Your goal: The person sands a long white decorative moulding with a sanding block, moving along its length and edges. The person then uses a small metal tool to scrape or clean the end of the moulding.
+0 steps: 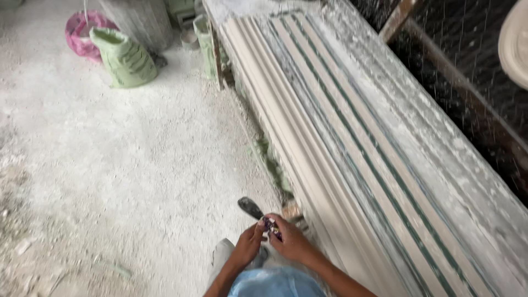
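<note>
Both hands are meeting just beside the near end of the long bench (440, 181), at its left edge. The left hand (247, 245) and the right hand (291, 241) are closing together on a small dark object (269, 224), pinching it between the fingertips; its kind cannot be told. A dark shoe tip (250, 207) is resting on the floor (110, 176) just beyond the hands, close to the bench edge. Long pale moulded strips (308, 126) are lying side by side along the bench, alternating with green bands. Well away from the bench's near end, beside its far left corner, a green sack (124, 58) is standing on the dusty white floor, with a pink bag (77, 33) just behind it.
</note>
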